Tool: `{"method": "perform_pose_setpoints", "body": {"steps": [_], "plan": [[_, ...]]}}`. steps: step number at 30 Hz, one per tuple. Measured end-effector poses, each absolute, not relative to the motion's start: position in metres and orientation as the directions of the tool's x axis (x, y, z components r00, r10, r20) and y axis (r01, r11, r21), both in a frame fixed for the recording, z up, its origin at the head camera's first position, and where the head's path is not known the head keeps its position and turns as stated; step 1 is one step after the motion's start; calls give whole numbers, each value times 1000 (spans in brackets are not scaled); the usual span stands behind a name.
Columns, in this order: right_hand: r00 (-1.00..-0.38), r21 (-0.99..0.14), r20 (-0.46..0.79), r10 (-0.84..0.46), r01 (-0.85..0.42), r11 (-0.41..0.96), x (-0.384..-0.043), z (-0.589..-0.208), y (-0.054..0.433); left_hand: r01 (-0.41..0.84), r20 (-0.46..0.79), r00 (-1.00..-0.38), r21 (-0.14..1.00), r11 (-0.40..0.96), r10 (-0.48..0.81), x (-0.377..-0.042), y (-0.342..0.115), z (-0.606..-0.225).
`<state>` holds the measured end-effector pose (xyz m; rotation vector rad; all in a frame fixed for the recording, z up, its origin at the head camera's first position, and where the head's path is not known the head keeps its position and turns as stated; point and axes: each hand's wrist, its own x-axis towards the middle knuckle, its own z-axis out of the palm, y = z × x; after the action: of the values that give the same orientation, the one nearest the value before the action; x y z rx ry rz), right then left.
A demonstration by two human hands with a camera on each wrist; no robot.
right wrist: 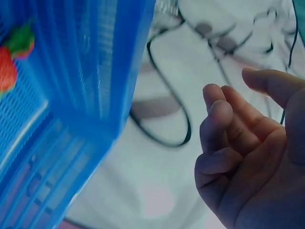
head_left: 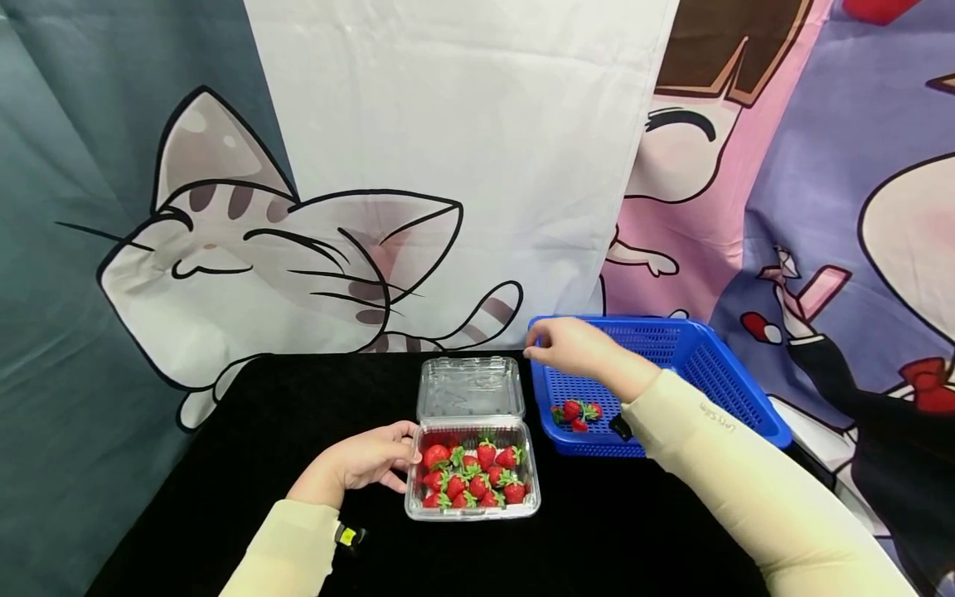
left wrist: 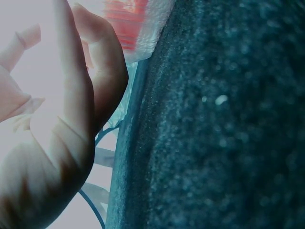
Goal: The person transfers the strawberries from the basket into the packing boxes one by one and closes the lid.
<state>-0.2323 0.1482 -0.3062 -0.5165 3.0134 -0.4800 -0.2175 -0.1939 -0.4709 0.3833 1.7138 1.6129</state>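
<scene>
A clear plastic clamshell box [head_left: 473,514] stands on the black cloth with its lid [head_left: 472,388] tipped back. Several red strawberries [head_left: 477,484] with green leaves lie inside. My left hand [head_left: 367,458] holds the box at its left edge, the fingers against the wall and rim; the left wrist view shows this hand close up and overexposed. My right hand [head_left: 574,352] hovers above the left rim of the blue basket [head_left: 712,390]. Its fingers are loosely bent and hold nothing, as the right wrist view confirms. A few strawberries [head_left: 573,410] lie in the basket's near left part.
A black cloth [head_left: 298,448] covers the table. Behind it hangs a curtain [head_left: 462,124] printed with a cartoon cat and figures. The basket stands right of the box, close to the curtain, and my right forearm crosses over it.
</scene>
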Motion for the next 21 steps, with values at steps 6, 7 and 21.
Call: {"method": "perform_pose_setpoints", "body": {"steps": [6, 7, 21], "plan": [[-970, -319, 70, -232, -242, 916, -254, -301, 193, -266, -307, -681, 950, 165, 665, -218, -193, -469], [-974, -319, 74, -215, -227, 920, -256, -302, 201, -269, -308, -679, 949, 166, 666, -218, -193, -468], [-1000, -243, 24, 16, 10, 970, -274, -337, 290, -272, -311, -670, 948, 167, 674, -219, -192, -465]]}}
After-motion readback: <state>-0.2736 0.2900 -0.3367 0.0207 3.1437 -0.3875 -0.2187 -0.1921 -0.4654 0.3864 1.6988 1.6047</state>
